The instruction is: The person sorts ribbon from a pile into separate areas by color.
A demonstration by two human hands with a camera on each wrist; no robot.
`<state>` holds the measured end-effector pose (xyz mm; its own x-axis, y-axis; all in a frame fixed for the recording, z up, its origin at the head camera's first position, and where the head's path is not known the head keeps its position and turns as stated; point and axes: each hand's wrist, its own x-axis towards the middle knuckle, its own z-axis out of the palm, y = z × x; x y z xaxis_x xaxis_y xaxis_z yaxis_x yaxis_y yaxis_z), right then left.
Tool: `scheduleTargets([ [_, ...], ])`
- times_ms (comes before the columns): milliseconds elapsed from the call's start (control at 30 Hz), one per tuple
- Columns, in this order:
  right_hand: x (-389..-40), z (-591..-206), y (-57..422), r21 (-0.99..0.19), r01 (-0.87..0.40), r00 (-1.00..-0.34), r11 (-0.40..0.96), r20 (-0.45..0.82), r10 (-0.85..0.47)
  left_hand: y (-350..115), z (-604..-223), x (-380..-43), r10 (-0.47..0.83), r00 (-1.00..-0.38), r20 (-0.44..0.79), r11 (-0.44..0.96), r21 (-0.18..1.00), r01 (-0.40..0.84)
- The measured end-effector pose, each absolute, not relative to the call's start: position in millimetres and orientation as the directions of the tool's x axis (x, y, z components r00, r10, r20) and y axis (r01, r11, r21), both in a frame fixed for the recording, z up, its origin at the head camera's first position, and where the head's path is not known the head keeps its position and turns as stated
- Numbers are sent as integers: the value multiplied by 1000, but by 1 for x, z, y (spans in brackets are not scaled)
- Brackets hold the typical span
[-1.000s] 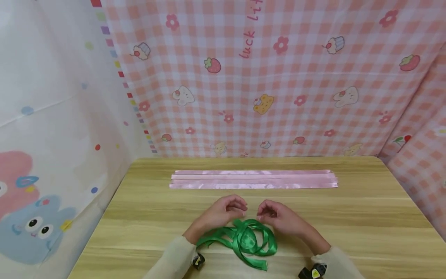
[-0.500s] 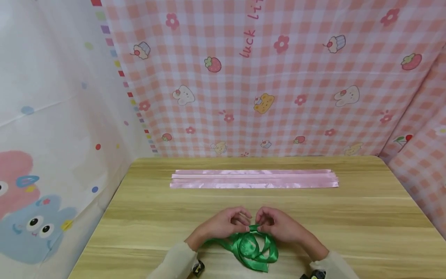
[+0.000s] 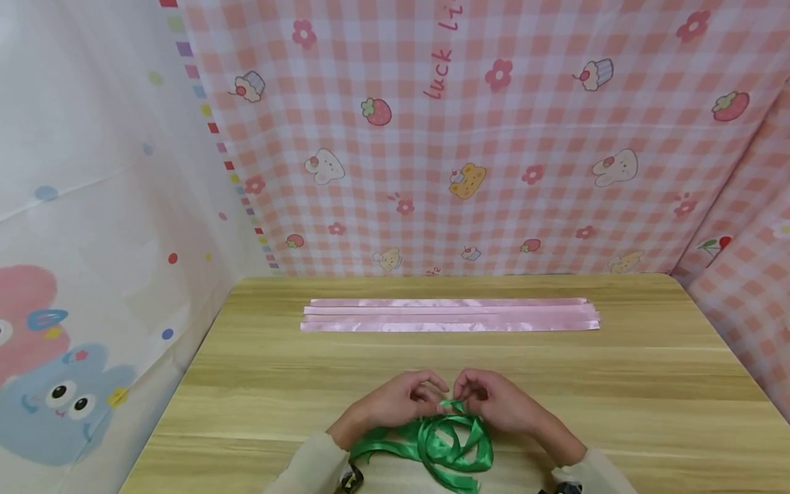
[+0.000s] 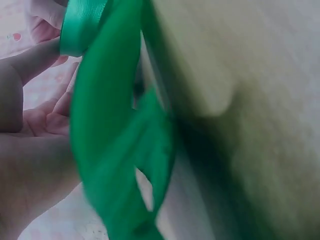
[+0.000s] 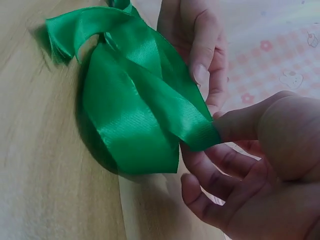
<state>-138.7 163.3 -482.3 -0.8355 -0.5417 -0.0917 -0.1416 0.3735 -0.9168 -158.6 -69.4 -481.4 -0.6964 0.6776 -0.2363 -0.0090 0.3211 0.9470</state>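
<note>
On the wooden table (image 3: 617, 384) lies the green ribbon (image 5: 132, 115), loosely looped. The left hand (image 3: 395, 400) and the right hand (image 3: 503, 401) each pinch a raised stretch, seemingly unheld a second ago, so reaching has apparently become handling.

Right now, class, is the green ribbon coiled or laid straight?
Loosely coiled: the head view shows the green ribbon looping over itself.

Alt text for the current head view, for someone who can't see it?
A person's left hand and right hand hold part of a loosely looped green ribbon between them over a wooden table. Beyond them, pink strips lie side by side. A pink checked cloth hangs behind the table.
</note>
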Motion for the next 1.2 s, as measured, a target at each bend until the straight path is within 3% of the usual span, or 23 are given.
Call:
scheduleTargets([
  [200, -136, -478, 164, -952, -110, -850, 287, -60, -523, -71, -476, -157, 694, -686, -220, 252, 966, -55],
  [400, -138, -461, 168, -987, -9, -845, 162, -79, -529, -73, -455, -156, 685, -708, -170, 88, 985, -151],
  [533, -138, -445, 174, -998, 31, -812, 49, -54, -581, -78, -430, -156, 658, -747, -94, -6, 991, -130],
  [733, -141, -419, 181, -991, -30, -737, -133, 112, -666, -96, -389, -156, 615, -788, 19, -88, 995, -45],
  [967, -137, -388, 188, -962, -59, -720, -265, 225, -656, -125, -365, -153, 542, -835, 100, 13, 992, 127],
  [1200, -130, -363, 199, -960, -203, -745, -193, 280, -606, -155, -362, -151, 514, -846, 145, 141, 958, 250],
])
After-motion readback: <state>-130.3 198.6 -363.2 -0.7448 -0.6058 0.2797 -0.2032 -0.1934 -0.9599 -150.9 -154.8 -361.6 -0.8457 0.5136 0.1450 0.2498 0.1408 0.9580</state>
